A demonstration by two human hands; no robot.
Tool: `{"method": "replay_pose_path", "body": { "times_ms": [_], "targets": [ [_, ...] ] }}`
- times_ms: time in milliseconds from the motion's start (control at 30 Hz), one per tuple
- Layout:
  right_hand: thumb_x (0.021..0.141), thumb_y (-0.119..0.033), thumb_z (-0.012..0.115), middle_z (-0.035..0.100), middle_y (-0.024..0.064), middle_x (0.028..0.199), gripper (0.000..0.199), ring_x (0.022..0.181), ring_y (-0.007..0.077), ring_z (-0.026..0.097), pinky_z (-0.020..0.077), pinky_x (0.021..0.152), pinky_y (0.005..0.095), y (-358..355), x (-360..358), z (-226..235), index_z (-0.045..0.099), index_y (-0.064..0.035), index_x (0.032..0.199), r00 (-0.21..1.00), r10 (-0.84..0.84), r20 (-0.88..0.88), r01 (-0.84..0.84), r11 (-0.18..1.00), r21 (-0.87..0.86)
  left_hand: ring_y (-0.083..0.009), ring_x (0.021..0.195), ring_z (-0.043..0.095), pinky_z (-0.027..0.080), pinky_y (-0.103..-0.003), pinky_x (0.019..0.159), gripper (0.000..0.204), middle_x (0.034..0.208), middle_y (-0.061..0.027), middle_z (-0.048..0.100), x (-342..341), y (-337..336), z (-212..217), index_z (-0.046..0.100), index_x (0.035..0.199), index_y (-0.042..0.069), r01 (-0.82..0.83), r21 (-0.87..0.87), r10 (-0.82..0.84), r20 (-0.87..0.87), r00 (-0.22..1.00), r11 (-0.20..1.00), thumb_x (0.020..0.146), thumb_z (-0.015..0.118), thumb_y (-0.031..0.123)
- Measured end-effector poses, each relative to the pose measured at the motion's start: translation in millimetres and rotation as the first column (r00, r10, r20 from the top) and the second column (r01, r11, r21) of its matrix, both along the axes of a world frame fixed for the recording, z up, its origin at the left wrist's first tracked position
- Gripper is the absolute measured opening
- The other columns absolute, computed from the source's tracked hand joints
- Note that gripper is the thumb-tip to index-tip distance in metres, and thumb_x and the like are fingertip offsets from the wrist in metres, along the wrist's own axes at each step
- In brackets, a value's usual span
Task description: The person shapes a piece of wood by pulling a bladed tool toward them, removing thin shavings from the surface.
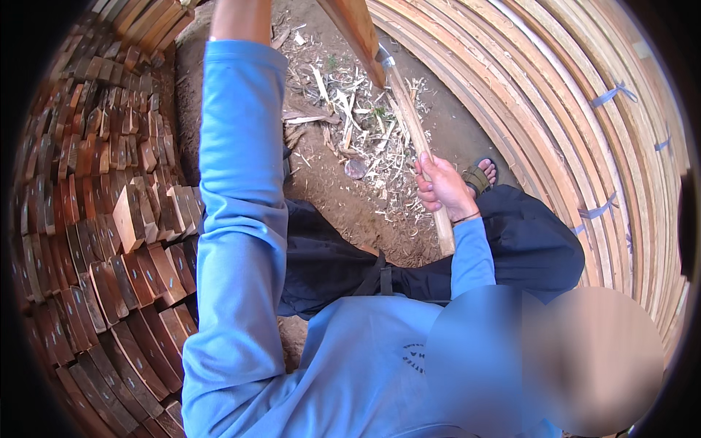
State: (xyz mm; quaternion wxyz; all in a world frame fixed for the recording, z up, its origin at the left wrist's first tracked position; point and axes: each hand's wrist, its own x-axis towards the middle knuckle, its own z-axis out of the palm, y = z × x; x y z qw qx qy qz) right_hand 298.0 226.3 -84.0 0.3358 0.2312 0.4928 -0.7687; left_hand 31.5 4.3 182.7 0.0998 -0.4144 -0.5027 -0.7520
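Observation:
My right hand (442,184) is closed around the pale wooden handle of an axe-like tool (415,120). The handle slants up and leftward to a small metal head (385,55), which meets the lower end of a slanting wooden board (353,33). Most of the head's blade is hidden, so its exact kind is unclear. My left arm (243,146), in a blue sleeve, reaches straight up out of the picture. Only its wrist shows at the top edge; the left hand is outside the view. The board also runs out of the top edge.
Stacked dark lumber (109,292) rises on the left, ends facing inward. Long pale planks (511,95) line the right, with blue ties (612,95) on some. Wood shavings (358,124) litter the dirt ground. A sandaled foot (482,175) stands near the planks.

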Motion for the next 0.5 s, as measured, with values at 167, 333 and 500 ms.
{"method": "replay_pose_path", "body": {
  "times_ms": [167, 333, 500],
  "targets": [
    [0.112, -0.044, 0.042, 0.034, -0.0057, 0.064, 0.034, 0.044, 0.0039, 0.029, 0.0221, 0.035, 0.0218, -3, 1, -43, 0.046, -0.0139, 0.097, 1.000, 0.019, 0.001, -0.019, 0.998, 0.063, -0.0231, 0.069, 0.059, 0.052, -0.034, 0.063, 0.027, 0.077, -0.0135, 0.058, 18, 14, -37, 0.056, 0.098, -0.006, -0.066, 0.039, 0.063, 0.055, 0.996, 0.997, 0.074, 0.058, 0.005],
    [0.111, -0.045, 0.044, 0.035, -0.0061, 0.064, 0.034, 0.044, 0.0034, 0.029, 0.0223, 0.035, 0.0220, -12, -1, -24, 0.046, -0.0142, 0.097, 0.999, 0.044, -0.019, -0.044, 0.999, 0.015, -0.0244, 0.068, 0.059, 0.052, -0.035, 0.064, 0.027, 0.078, -0.0141, 0.058, 26, -2, -25, 0.056, 0.099, -0.006, -0.124, -0.028, 0.123, -0.012, 0.992, 0.992, 0.074, 0.057, 0.004],
    [0.111, -0.045, 0.044, 0.035, -0.0064, 0.064, 0.034, 0.045, 0.0037, 0.028, 0.0216, 0.037, 0.0223, -26, -5, -29, 0.046, -0.0140, 0.098, 0.998, 0.057, 0.023, -0.058, 0.997, 0.049, -0.0252, 0.069, 0.059, 0.052, -0.036, 0.064, 0.026, 0.078, -0.0142, 0.058, 28, -10, -23, 0.056, 0.100, -0.004, -0.139, 0.015, 0.138, 0.058, 0.989, 0.990, 0.076, 0.058, 0.007]
  ]
}}
